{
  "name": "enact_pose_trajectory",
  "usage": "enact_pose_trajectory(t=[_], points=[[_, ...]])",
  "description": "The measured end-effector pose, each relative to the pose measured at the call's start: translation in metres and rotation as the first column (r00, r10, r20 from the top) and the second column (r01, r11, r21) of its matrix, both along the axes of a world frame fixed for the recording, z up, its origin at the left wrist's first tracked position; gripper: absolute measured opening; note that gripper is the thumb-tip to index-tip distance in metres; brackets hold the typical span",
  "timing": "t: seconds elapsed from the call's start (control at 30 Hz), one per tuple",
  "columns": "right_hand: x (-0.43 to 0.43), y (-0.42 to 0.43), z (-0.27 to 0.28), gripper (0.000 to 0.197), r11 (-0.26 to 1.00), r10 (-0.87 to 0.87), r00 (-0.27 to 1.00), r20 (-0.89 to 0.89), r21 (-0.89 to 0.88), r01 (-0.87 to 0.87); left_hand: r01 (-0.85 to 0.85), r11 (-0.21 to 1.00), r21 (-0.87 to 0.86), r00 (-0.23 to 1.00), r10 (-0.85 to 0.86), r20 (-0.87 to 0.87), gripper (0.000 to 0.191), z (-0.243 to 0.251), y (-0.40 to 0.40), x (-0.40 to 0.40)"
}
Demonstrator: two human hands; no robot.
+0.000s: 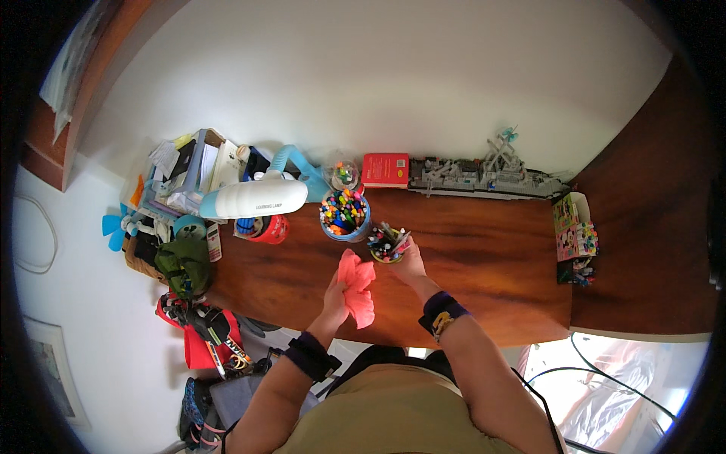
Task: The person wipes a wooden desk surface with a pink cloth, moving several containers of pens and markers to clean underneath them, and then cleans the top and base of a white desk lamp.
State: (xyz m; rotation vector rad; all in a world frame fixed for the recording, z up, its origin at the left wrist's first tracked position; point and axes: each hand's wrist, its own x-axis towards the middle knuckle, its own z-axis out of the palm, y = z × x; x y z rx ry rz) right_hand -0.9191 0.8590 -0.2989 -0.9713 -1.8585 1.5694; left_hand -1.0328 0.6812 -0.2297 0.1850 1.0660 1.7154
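My left hand (pixel 337 296) grips a crumpled coral-pink cloth (pixel 357 286) over the front of the wooden desk (pixel 482 272). My right hand (pixel 410 262) is closed around the right side of a pen holder (pixel 388 243) packed with pens. Just behind and to the left of that holder stands a larger blue-rimmed container (pixel 343 215) full of colourful markers. Whether the held pen holder touches the desk, I cannot tell.
A white and blue desk lamp (pixel 255 198) reaches over a red container (pixel 273 229) at the left. Along the wall lie a red book (pixel 385 170) and a grey brick-built ship model (pixel 482 176). Decorated boxes with pens (pixel 574 238) stand at the right; a green bag (pixel 182 264) lies far left.
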Motion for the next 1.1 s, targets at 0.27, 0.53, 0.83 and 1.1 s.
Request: enact_pose_trajectory(t=[0.27, 0.53, 0.83, 1.1], points=[[0.051, -0.019, 0.065, 0.077, 0.984, -0.039, 0.889, -0.456, -0.172, -0.044, 0.179, 0.976, 0.126, 0.979, -0.164, -0.116, 0.066, 0.018, 0.049, 0.036], [0.141, -0.012, 0.145, 0.078, 0.995, -0.071, 0.911, -0.406, -0.09, 0.038, 0.358, 0.914, 0.191, 0.776, -0.177, -0.606, 0.055, 0.091, 0.111, 0.101], [0.245, 0.001, 0.201, 0.073, 0.991, -0.122, 0.868, -0.482, -0.108, 0.08, 0.654, 0.686, 0.319, 0.749, -0.644, -0.153, 0.058, 0.146, 0.171, 0.174], [0.299, 0.014, 0.212, 0.07, 0.933, -0.333, 0.749, -0.572, -0.083, 0.351, 0.636, 0.707, 0.309, 0.497, -0.069, -0.865, 0.059, 0.145, 0.144, 0.277]])
